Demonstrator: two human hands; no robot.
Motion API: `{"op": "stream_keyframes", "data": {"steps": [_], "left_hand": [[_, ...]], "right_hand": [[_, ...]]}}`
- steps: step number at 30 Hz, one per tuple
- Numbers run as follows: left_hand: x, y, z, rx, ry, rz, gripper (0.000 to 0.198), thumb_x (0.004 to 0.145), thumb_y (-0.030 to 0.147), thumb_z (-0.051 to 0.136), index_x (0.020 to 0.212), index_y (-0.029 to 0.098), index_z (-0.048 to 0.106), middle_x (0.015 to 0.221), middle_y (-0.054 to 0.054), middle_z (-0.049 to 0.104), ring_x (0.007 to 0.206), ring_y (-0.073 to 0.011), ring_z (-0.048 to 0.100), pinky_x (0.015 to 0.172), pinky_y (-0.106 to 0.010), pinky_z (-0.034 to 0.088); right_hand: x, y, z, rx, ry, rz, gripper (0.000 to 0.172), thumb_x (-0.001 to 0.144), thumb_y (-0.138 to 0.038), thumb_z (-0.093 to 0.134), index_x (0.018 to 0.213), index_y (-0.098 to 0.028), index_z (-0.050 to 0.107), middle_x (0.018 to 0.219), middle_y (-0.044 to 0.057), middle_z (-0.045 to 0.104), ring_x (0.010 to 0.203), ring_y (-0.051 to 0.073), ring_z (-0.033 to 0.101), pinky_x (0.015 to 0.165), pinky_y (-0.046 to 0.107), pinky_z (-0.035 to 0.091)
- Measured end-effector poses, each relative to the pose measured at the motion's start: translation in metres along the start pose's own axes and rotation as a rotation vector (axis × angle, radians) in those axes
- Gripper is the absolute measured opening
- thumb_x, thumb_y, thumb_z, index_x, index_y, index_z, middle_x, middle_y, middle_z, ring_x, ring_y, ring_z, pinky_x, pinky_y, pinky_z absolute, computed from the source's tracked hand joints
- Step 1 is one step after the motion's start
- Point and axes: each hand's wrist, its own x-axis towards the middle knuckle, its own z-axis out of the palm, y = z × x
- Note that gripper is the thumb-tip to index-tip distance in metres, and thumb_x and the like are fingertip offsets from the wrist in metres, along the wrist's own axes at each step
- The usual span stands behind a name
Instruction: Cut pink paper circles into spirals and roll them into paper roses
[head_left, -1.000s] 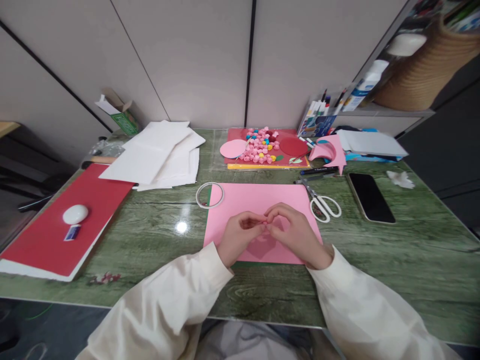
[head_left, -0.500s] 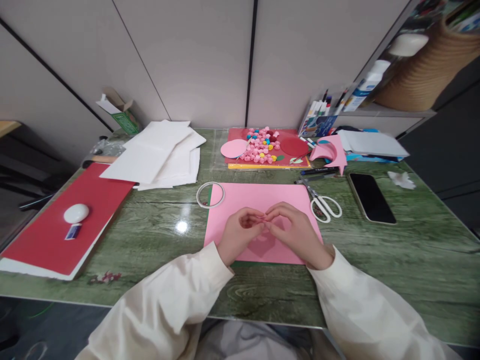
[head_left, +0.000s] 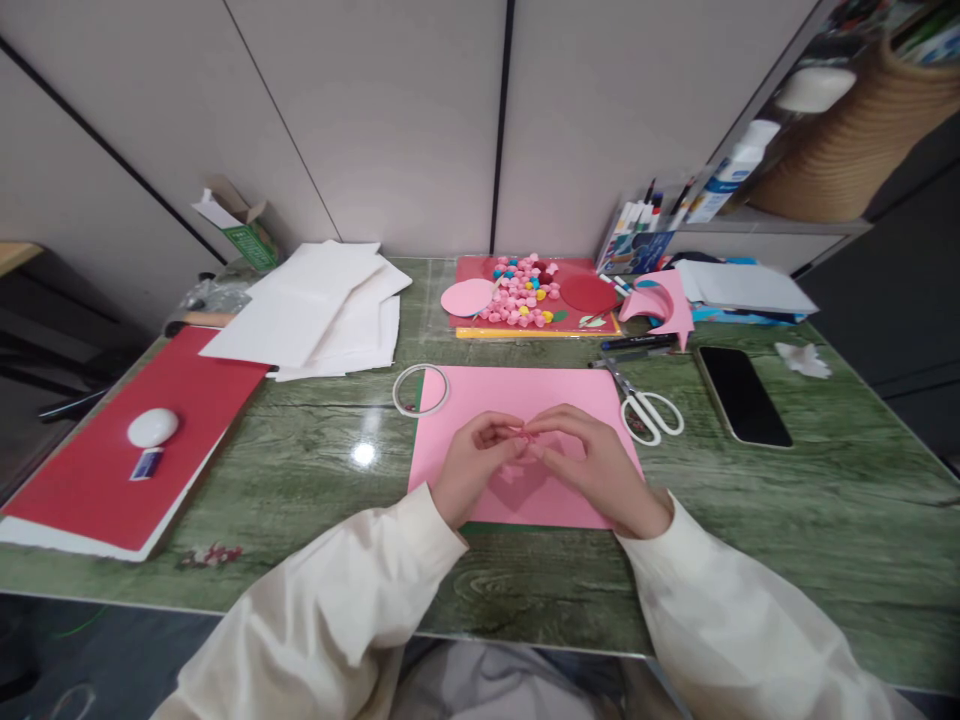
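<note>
Over a pink sheet (head_left: 465,400) my left hand (head_left: 478,460) and my right hand (head_left: 589,460) meet fingertip to fingertip. Between them they pinch a small pink paper piece (head_left: 531,440), partly hidden by the fingers. A white tape roll (head_left: 397,392) lies over the sheet's upper left corner. White-handled scissors (head_left: 651,416) rest at the sheet's right edge. Behind the sheet, many small pink, blue and yellow paper pieces (head_left: 517,295) sit on a red sheet, with a pink disc (head_left: 466,298) and a red disc (head_left: 589,294) beside them.
White papers (head_left: 300,305) are stacked at the back left. A red sheet (head_left: 180,400) holds a white rounded object (head_left: 153,428). On the right lie a phone (head_left: 744,396), a crumpled tissue (head_left: 803,360), pens (head_left: 637,342) and a cut pink scrap (head_left: 679,305).
The fingers of both hands have shifted slightly around the small pink piece, and a little more of it shows between them. Nothing else has moved.
</note>
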Motion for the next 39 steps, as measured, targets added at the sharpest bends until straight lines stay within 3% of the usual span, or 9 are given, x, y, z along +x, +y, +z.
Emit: {"op": "stream_keyframes", "data": {"steps": [8, 15, 19, 29, 34, 39], "left_hand": [[0.002, 0.003, -0.003, -0.119, -0.136, -0.135, 0.032, 0.064, 0.018, 0.071, 0.093, 0.014, 0.058, 0.067, 0.001, 0.061, 0.059, -0.0124, 0.061, 0.067, -0.030, 0.049], [0.002, 0.007, -0.002, -0.079, -0.192, -0.188, 0.033, 0.063, 0.016, 0.071, 0.093, 0.014, 0.057, 0.069, -0.001, 0.065, 0.060, -0.0135, 0.062, 0.064, -0.026, 0.045], [0.001, 0.002, 0.000, -0.130, -0.147, -0.162, 0.031, 0.065, 0.018, 0.070, 0.093, 0.013, 0.056, 0.074, -0.004, 0.067, 0.063, -0.0141, 0.062, 0.068, -0.030, 0.046], [-0.004, -0.006, 0.006, -0.325, 0.015, -0.191, 0.031, 0.063, 0.015, 0.073, 0.090, 0.015, 0.057, 0.075, -0.002, 0.068, 0.073, -0.0116, 0.062, 0.072, -0.025, 0.043], [-0.003, -0.006, 0.004, -0.297, 0.042, -0.170, 0.033, 0.063, 0.016, 0.074, 0.091, 0.015, 0.056, 0.075, -0.002, 0.068, 0.070, -0.0112, 0.062, 0.071, -0.025, 0.043], [0.000, -0.003, 0.003, -0.236, 0.035, -0.135, 0.034, 0.063, 0.018, 0.074, 0.091, 0.015, 0.055, 0.069, 0.001, 0.066, 0.060, -0.0100, 0.061, 0.065, -0.024, 0.045]], "right_hand": [[0.002, 0.003, -0.005, -0.062, -0.087, -0.069, 0.017, 0.076, -0.017, 0.064, 0.090, -0.025, 0.068, 0.093, 0.004, 0.064, 0.091, 0.019, 0.058, 0.082, 0.035, 0.047], [0.003, -0.005, -0.011, -0.155, -0.114, -0.157, 0.009, 0.075, -0.020, 0.066, 0.083, -0.024, 0.066, 0.090, 0.004, 0.063, 0.089, 0.019, 0.056, 0.082, 0.037, 0.045], [0.002, -0.002, -0.011, -0.260, -0.080, -0.204, 0.010, 0.074, -0.016, 0.064, 0.082, -0.023, 0.061, 0.088, 0.003, 0.063, 0.088, 0.020, 0.055, 0.081, 0.038, 0.042], [-0.001, 0.007, 0.002, -0.510, 0.024, -0.320, 0.005, 0.077, -0.021, 0.059, 0.080, -0.020, 0.054, 0.089, 0.004, 0.063, 0.087, 0.020, 0.053, 0.081, 0.038, 0.037], [-0.001, 0.006, 0.001, -0.480, 0.032, -0.306, 0.006, 0.078, -0.024, 0.060, 0.079, -0.021, 0.054, 0.088, 0.004, 0.063, 0.086, 0.021, 0.054, 0.081, 0.038, 0.038], [0.000, 0.003, -0.002, -0.352, -0.006, -0.240, 0.010, 0.076, -0.016, 0.059, 0.084, -0.023, 0.057, 0.089, 0.004, 0.063, 0.090, 0.021, 0.054, 0.082, 0.039, 0.040]]}}
